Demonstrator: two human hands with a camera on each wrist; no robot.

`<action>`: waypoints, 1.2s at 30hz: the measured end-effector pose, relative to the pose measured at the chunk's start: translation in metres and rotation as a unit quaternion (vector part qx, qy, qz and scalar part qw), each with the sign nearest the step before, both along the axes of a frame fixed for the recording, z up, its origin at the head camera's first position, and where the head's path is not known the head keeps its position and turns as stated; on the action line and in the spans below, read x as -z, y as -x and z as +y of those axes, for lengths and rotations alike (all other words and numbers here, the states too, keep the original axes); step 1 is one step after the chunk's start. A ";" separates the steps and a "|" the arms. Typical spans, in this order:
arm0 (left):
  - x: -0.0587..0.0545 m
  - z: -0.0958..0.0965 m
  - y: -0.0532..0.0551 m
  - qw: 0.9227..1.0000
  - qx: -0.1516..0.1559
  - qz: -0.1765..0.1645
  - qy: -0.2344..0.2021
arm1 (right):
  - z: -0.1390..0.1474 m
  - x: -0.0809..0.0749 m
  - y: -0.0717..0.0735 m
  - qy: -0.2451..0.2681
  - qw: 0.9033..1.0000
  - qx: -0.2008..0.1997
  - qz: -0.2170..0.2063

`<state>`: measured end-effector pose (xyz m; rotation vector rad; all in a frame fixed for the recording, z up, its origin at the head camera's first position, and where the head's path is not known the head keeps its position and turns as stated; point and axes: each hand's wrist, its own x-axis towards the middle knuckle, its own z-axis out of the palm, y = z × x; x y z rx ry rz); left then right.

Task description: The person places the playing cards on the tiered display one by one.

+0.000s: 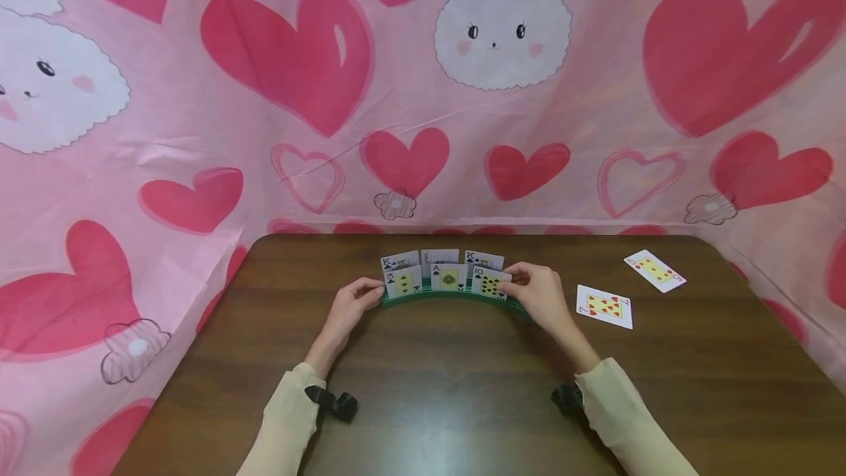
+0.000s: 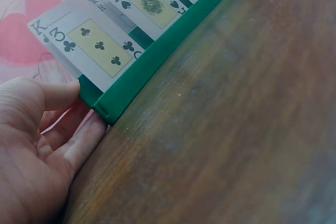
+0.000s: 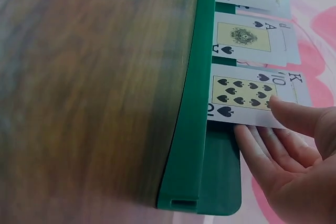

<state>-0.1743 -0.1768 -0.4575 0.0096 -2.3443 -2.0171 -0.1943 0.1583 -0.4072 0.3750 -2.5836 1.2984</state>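
A curved green card holder (image 1: 432,294) stands on the table with two rows of upright playing cards. In its front row are a three of clubs (image 2: 100,45), an ace of spades (image 3: 244,36) and a ten of spades (image 3: 241,95). Behind them stand two kings (image 1: 399,259) and, in the middle, a card mostly hidden by the ace. My left hand (image 1: 353,305) grips the holder's left end between thumb and fingers. With the thumb on its face and fingers behind, my right hand (image 1: 538,296) pinches the ten of spades by its outer edge. The ten's lower edge sits in the holder.
Two loose cards lie face up on the brown table (image 1: 423,402), right of the holder: a seven of hearts (image 1: 604,307) and, farther back, a diamonds card (image 1: 654,270). A pink cloth (image 1: 410,101) with hearts and rabbits hangs behind the table's far edge.
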 end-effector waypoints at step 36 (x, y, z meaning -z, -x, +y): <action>-0.016 0.002 -0.015 1.000 0.008 0.004 0.006 | 0.146 -0.004 -0.023 -0.094 0.993 0.072 0.012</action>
